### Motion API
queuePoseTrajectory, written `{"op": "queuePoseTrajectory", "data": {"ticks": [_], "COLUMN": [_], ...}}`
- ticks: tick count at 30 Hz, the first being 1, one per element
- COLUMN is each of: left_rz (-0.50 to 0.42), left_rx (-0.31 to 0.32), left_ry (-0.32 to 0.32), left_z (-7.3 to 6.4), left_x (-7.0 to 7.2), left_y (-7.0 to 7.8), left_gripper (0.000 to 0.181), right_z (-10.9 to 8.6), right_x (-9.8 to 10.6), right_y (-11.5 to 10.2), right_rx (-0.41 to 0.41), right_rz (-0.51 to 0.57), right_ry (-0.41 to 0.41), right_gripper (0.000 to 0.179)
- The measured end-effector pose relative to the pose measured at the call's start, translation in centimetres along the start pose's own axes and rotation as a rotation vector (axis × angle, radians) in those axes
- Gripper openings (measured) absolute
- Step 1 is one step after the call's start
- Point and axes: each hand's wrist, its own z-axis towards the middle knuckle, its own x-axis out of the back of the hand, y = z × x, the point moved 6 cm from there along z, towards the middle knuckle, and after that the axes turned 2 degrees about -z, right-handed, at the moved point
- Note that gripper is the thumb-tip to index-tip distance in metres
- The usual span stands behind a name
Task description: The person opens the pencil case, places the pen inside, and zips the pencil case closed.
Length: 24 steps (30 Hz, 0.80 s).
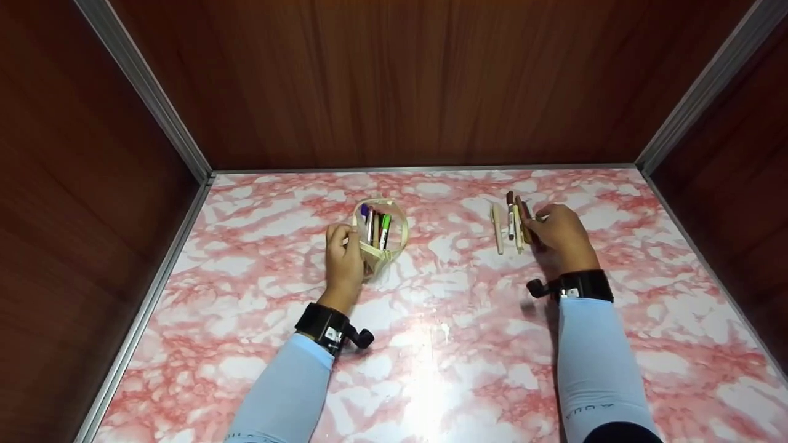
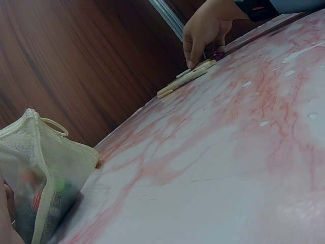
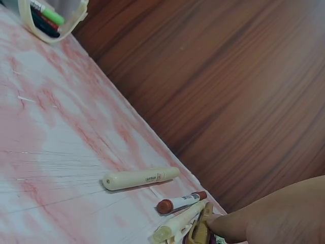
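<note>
My left hand (image 1: 345,255) grips the near left side of a cream mesh pouch (image 1: 403,237), its thumb at the rim. The pouch's mouth is open, showing several pens and markers, among them a green-capped marker (image 1: 385,231) and a purple-capped one (image 1: 365,210). Over on the right, my right hand (image 1: 560,231) reaches down to a small row of pens, its fingertips pinching a brown pen (image 3: 202,226). Beside that lie a cream pen (image 3: 172,223), a white marker with a brown cap (image 3: 182,202) and a thicker cream marker (image 3: 142,178). The palm hides part of the row.
The table (image 1: 431,295) has a red-and-white marbled top. Dark wood panels (image 1: 418,86) wall it in at the back and both sides, with metal strips along the edges. Each wrist carries a black strap with a small camera arm (image 1: 360,337).
</note>
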Motion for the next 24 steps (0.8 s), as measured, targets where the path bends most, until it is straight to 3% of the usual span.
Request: {"op": "queuePoseTrajectory", "data": {"ticks": [9,15,24], "left_rz": [0.011,0.040,0.012], "left_rx": [0.018,0.002,0.020], "left_ry": [-0.010,0.003,-0.006], "left_z": [-0.09,-0.03,-0.12], "left_x": [0.06,0.11,0.03], "left_y": [-0.04,0.07,0.06], "left_gripper": [0.018,0.019,0.018], "right_z": [0.15,-0.10,-0.10], "right_x": [-0.15,-0.07,0.41], "right_y": [-0.13,0.27,0.33], "right_rx": [-0.022,-0.068,-0.107], "right_rz": [0.079,0.152,0.141], "right_ry": [-0.011,-0.006,0.014], "right_gripper": [0.037,0.039,0.038]}}
